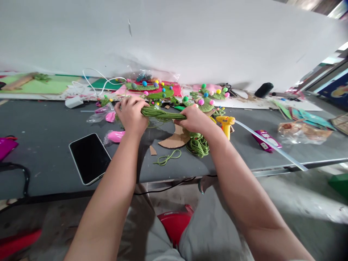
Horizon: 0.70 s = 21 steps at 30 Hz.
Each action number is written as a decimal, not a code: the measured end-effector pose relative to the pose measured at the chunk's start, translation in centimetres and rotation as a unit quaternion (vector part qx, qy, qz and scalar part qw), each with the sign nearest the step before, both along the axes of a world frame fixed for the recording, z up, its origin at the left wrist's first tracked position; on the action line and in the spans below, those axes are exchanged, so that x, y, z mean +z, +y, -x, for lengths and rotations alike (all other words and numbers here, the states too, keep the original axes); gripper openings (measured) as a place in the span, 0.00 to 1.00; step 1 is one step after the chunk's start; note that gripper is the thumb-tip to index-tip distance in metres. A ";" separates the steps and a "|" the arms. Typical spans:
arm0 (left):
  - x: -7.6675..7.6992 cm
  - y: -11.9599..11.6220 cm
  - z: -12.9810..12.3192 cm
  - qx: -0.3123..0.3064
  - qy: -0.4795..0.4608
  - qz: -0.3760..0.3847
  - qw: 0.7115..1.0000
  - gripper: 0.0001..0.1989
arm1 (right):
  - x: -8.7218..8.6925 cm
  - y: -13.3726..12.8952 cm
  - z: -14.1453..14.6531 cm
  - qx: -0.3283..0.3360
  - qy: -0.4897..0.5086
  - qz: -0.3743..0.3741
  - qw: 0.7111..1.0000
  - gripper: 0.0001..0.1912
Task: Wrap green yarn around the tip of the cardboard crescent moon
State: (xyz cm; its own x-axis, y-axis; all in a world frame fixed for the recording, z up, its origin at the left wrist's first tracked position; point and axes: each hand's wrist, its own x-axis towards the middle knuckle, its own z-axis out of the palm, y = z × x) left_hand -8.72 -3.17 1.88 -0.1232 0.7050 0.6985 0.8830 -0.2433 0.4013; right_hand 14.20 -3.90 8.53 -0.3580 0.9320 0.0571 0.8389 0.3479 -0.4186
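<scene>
A bundle of green yarn (163,114) stretches between my two hands above the table. My left hand (132,114) is closed round its left end, and my right hand (197,119) grips the right end. Below the right hand lies a loose heap of green yarn (199,145). A curved piece of brown cardboard (174,139) rests beside that heap, partly under it. Nearer the table edge are a short looped strand of green yarn (168,157) and a small cardboard scrap (153,150).
Yellow glue gun (227,125) with a long glue stick (269,143) lies at right, near a purple packet (265,140). A tablet (89,158) lies at left. Behind my hands are green yarn-covered pieces with coloured pompoms (201,103). A white charger (74,102) stands back left.
</scene>
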 end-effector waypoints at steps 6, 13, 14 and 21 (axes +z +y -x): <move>-0.6 0.5 0.8 0.022 0.019 -0.002 1.000 0.14 | 0.2 0.4 -0.9 -0.110 0.015 -0.127 0.986 0.07; -0.6 1.0 1.7 -0.015 0.027 0.057 0.998 0.16 | -0.5 1.5 -2.5 -0.142 0.046 -0.148 0.978 0.10; -0.8 1.2 1.9 -0.051 0.032 0.087 0.994 0.15 | -0.7 1.7 -2.8 -0.138 0.047 -0.143 0.979 0.09; -1.7 2.2 2.7 -0.114 0.097 0.218 0.964 0.22 | -1.8 2.0 -3.6 -0.107 -0.018 -0.062 0.992 0.14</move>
State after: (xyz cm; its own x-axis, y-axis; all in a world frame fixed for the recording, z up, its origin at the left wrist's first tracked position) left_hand -11.44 -1.00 0.16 0.1723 0.9305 0.3233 0.8958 -0.2845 0.3416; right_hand 17.85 -1.87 6.73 -0.1560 0.9735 0.1674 0.9126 0.2069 -0.3527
